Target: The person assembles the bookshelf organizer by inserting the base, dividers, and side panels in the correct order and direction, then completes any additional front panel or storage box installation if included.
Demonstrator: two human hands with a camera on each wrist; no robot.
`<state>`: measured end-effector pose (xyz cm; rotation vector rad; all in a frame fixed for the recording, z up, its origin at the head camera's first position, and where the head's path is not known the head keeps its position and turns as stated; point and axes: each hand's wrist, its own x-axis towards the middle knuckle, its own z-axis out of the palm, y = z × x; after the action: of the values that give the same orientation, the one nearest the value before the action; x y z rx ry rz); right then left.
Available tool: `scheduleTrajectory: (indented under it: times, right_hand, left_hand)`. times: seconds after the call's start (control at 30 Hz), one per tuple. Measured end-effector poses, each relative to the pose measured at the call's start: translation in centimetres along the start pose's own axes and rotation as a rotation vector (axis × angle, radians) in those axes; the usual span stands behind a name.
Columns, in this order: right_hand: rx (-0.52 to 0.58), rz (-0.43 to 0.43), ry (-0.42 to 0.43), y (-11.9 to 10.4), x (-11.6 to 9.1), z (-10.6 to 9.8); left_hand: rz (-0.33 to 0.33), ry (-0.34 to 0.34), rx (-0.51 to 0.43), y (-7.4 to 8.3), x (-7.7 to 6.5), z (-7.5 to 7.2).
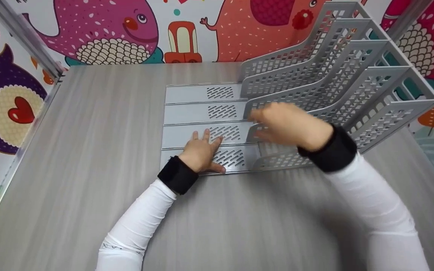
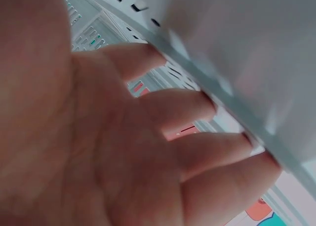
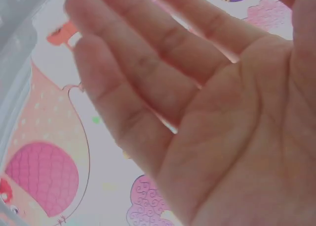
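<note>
A grey plastic file rack (image 1: 330,81) with perforated upright dividers stands on the table. Its flat slotted panels (image 1: 185,111) stretch to the left, side by side. My left hand (image 1: 199,153) rests on the nearer panels, fingers spread; up close in the left wrist view, its fingertips (image 2: 205,105) meet a raised edge of the grey plastic. Over the front ends of the dividers, my right hand (image 1: 290,124) is slightly blurred and holds nothing. The right wrist view shows its palm (image 3: 222,132) bare and its fingers extended, with grey plastic at the left edge.
The wood-grain table (image 1: 100,150) reaches around the rack on the near and left sides. Behind it is a wall (image 1: 187,22) printed with cartoon animals. A metal post (image 1: 23,37) rises at the back left corner, and a metal rail (image 1: 17,162) borders the left edge.
</note>
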<state>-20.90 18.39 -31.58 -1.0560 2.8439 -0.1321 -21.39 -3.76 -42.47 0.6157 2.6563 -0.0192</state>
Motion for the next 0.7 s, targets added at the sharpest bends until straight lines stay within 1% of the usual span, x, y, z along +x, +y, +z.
scheduleTrajectory:
  times: [0.07,0.13,0.23,0.3,0.37,0.47,0.57,0.7]
  right_hand:
    - [-0.025,0.026,-0.078,0.6,1.8,-1.1]
    - [-0.052,0.054,-0.195,1.4,3.6,-1.2]
    - [-0.095,0.078,-0.374,2.3,5.8,-0.1]
    - [-0.117,0.09,-0.445,2.6,6.6,1.0]
    - [-0.133,0.089,-0.467,2.7,7.0,1.9]
    - [-0.14,0.103,-0.477,2.6,7.0,2.5]
    - [-0.136,0.107,-0.474,2.6,6.9,2.7]
    - [-0.126,0.071,-0.454,2.6,6.7,2.7]
  left_hand:
    - [0.0,0.008,-0.001,-0.1,0.0,-0.1]
    - [0.007,0.016,-0.002,-0.2,0.0,0.0]
    - [0.013,0.022,0.004,-0.3,0.1,0.2]
    - [0.01,0.021,0.008,-0.3,0.1,0.3]
    - [0.006,0.018,0.016,-0.2,0.1,0.2]
    - [0.005,0.016,0.021,-0.1,0.1,0.0]
    - [0.0,0.015,0.032,-0.1,0.1,-0.1]
    - [-0.006,0.007,0.036,-0.1,0.2,-0.1]
